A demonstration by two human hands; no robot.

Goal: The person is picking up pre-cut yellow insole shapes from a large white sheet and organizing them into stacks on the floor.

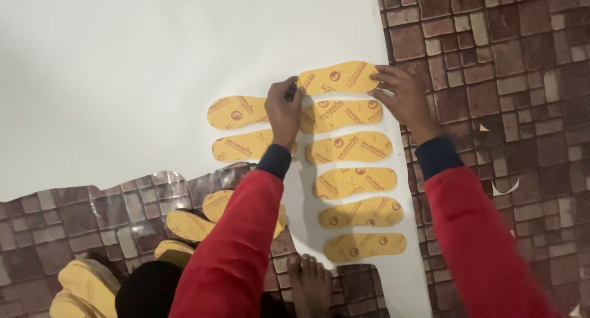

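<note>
No bins or trays here, just a loose heap of yellow insoles (86,287) at bottom left on the brick-pattern floor (516,78). The white sheet (123,66) has loads of bare room up and to the left. Left hand (284,112) is curled around a dark pen (290,92) at the top insole (339,77)'s left end. Right hand (402,97) has fingers spread flat, pinning its right end near the sheet's edge.

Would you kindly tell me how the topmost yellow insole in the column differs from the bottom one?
The topmost insole is tilted and pinned by both hands, left hand and right hand; the bottom insole lies untouched and nearly level. Both are yellow, printed in red, on the white sheet.
</note>
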